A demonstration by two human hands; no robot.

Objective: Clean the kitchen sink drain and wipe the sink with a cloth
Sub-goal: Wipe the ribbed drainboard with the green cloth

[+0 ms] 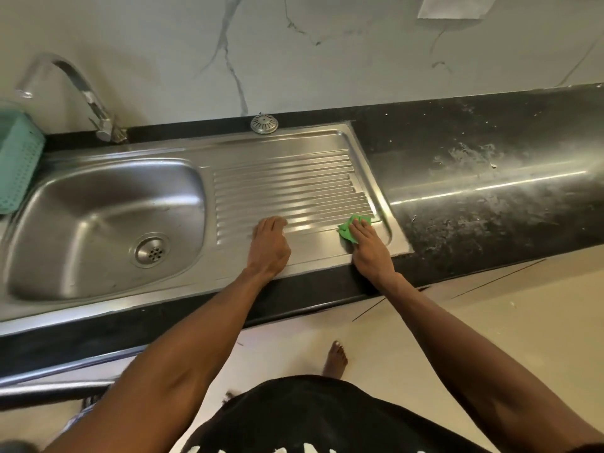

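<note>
A steel sink point(108, 204) with a ribbed drainboard point(287, 188) is set in a black counter. The round drain point(151, 250) lies at the bottom of the basin, uncovered. A metal strainer cap point(264, 123) rests on the counter behind the drainboard. My right hand point(367, 246) presses a green cloth point(348, 232) flat on the drainboard's near right corner. My left hand point(269, 245) rests palm down on the drainboard's near left part, fingers curled, holding nothing.
A curved tap point(81, 93) stands behind the basin. A teal plastic basket point(18, 158) sits at the far left. The black counter point(490, 191) to the right is streaked with white residue. A marble wall rises behind, and pale floor lies below.
</note>
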